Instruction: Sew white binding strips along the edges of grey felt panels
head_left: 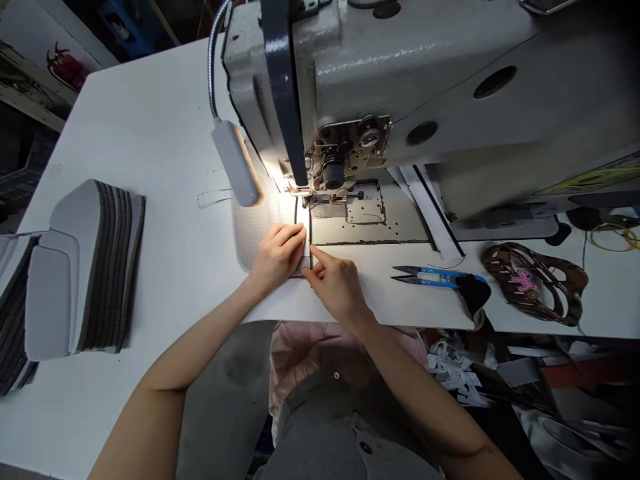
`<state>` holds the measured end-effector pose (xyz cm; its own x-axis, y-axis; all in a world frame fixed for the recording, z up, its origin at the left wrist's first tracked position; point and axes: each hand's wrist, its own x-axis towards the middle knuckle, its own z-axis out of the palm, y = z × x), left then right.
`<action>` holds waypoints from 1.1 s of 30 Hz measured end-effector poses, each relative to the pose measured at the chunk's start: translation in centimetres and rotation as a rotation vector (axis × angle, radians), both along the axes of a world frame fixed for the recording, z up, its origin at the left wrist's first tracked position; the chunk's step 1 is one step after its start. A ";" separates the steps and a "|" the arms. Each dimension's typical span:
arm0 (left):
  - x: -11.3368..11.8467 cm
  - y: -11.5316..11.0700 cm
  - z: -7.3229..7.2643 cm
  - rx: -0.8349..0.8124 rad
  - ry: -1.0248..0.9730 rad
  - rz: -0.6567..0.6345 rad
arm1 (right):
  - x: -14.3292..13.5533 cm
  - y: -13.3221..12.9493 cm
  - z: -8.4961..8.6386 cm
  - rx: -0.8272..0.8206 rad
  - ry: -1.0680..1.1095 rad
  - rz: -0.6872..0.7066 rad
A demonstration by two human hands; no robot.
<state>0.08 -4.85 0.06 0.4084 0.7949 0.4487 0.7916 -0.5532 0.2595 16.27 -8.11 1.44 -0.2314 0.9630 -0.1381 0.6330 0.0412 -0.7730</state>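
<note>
A grey mesh fabric panel [249,240] lies under the needle area of a sewing machine [333,170], with a white strip [303,217] along its right edge. My left hand [280,252] is closed, its bent fingers pressed together on the panel and strip. From the right, my right hand [341,283] grips the panel's near right corner between thumb and index finger. The fingers partly cover that corner. A lit lamp [235,163] on a bendy neck shines on the stitching spot.
Stacked grey padded panels [90,267] stand at the left of the white table [165,133]. To the right lie blue thread snips [430,277], a brown hair clip [535,283] and white strips [430,210]. Scraps [457,373] fill the space below the table's right edge.
</note>
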 end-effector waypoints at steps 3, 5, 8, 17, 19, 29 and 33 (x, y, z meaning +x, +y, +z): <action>-0.1 -0.1 -0.1 0.041 -0.017 -0.030 | 0.3 0.0 -0.3 0.065 -0.009 -0.032; -0.3 -0.3 -0.2 0.049 -0.047 -0.055 | 0.6 -0.3 -0.7 0.186 -0.021 0.009; -0.8 -0.6 -0.1 0.074 -0.087 -0.128 | 1.3 -0.9 -1.6 0.445 -0.064 0.144; -1.9 -0.8 0.5 0.083 0.007 -0.281 | 2.1 -1.0 -2.1 0.726 -0.194 0.219; -1.9 -0.9 0.3 0.113 0.015 -0.289 | 2.0 -1.0 -1.9 0.832 -0.283 0.255; -2.2 -0.1 0.9 0.145 0.050 -0.389 | 2.0 -0.8 -2.2 0.896 -0.348 0.284; -2.4 -0.2 1.1 0.098 0.070 -0.405 | 1.8 -0.8 -2.1 0.875 -0.340 0.266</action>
<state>-2.34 -5.08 1.11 0.7111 0.5189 0.4744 0.5191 -0.8426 0.1434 18.06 -8.90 -0.67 -0.5360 0.6792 0.5014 0.7034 0.6877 -0.1795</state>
